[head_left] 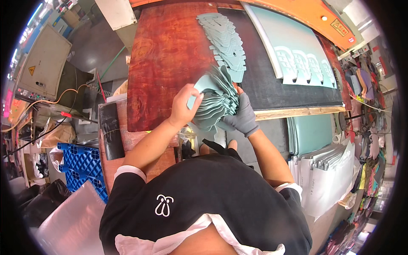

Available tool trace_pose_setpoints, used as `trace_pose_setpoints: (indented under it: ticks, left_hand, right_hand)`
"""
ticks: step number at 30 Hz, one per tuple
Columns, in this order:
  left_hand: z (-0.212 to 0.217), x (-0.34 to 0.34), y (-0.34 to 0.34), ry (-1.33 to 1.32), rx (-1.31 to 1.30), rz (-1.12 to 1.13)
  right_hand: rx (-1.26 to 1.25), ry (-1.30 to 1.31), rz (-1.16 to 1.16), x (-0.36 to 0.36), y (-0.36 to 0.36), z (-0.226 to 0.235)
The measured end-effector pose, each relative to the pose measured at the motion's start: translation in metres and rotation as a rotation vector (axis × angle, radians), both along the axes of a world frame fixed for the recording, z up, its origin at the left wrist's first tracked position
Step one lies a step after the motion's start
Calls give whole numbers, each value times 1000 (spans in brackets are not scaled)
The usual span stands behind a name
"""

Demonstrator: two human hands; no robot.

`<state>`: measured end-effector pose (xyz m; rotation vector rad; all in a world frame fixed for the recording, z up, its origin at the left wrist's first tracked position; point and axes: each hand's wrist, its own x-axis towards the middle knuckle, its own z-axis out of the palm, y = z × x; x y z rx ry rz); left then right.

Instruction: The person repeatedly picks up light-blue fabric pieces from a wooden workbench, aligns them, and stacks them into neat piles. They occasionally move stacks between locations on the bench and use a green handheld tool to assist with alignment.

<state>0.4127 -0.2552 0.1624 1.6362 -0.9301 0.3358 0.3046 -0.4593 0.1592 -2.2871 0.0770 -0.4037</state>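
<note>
— What does each grip hold?
— Both close on a fanned stack of pale green cut pieces (pixel 216 100): bare left hand (pixel 183 106) on top, gloved right hand (pixel 243 117) beneath.
— Where?
— Over the reddish tabletop (pixel 163 55), below a row of similar pieces (pixel 225 40).

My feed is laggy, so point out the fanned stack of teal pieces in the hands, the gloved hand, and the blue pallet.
Fanned stack of teal pieces (pixel 216 100), head view, middle of the fan.
Right hand (pixel 244 115), head view, back of the grey glove.
Blue pallet (pixel 83 163), head view, top grid.
</note>
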Motion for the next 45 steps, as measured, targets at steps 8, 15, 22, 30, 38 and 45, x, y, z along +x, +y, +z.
trace_pose_setpoints:
  ticks: [8, 15, 22, 30, 38, 45]
  left_hand:
    - [2, -9, 22, 667, -294, -628]
    - [21, 26, 28, 1048, -81, -662]
    - [31, 52, 9, 72, 373, -345]
    - [33, 43, 28, 190, 855, -254]
    - [40, 66, 7, 137, 631, -206]
    - [31, 58, -18, 115, 522, -55]
  right_hand:
    - [26, 35, 2, 1, -3, -5]
    - [23, 30, 20, 0, -5, -5]
    - [-7, -15, 2, 1, -4, -5]
    - [-78, 65, -21, 1, -3, 1]
    - [-210, -52, 7, 0, 2, 12]
    - [-197, -115, -6, -1, 3, 14]
